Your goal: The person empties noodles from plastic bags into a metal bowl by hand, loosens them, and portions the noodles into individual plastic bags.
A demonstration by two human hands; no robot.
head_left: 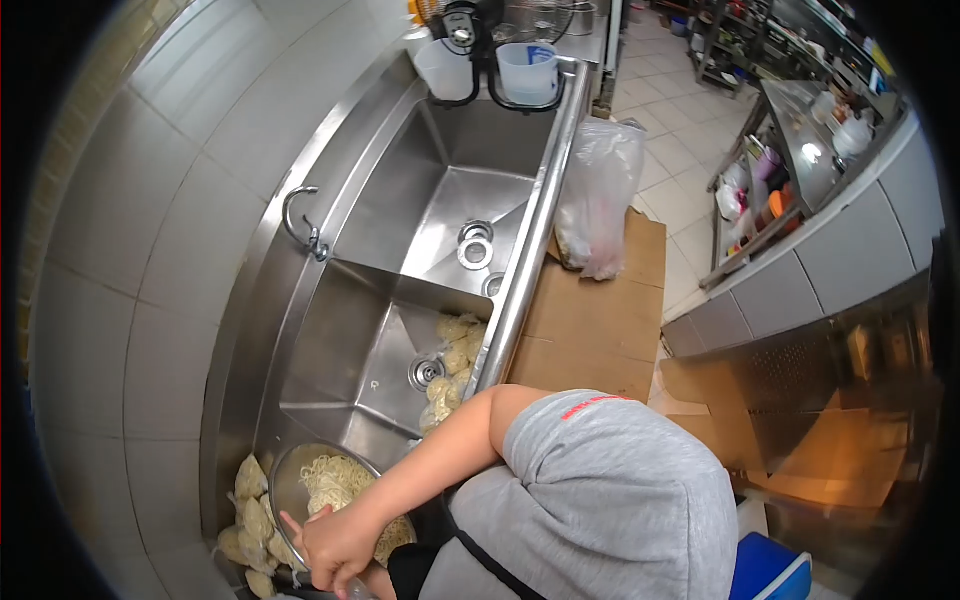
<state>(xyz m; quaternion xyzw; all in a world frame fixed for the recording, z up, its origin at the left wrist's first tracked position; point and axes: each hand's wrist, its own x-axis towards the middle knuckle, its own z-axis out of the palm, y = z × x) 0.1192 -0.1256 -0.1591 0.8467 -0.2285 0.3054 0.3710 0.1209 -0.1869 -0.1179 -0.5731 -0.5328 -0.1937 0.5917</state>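
Note:
My right hand (338, 547) reaches down over the near rim of a metal bowl (290, 478). Its index finger sticks out, while the other fingers curl around what looks like a clear plastic bag (357, 590) at the bottom edge of the view. Pale noodles (335, 482) lie in the bowl, partly covered by my hand and forearm. Of my left hand (377, 581), only a little skin shows beside a black cuff; its fingers are hidden. Bagged noodle portions (255, 520) are heaped against the wall side, left of the bowl.
More bagged portions (455, 350) lie in the near sink basin (340, 345), along its right wall. A faucet (305, 225) stands at the back rim. White tubs (527, 75) sit beyond the far basin. Cardboard (590, 325) covers the floor, with a filled plastic bag (598, 200) on it.

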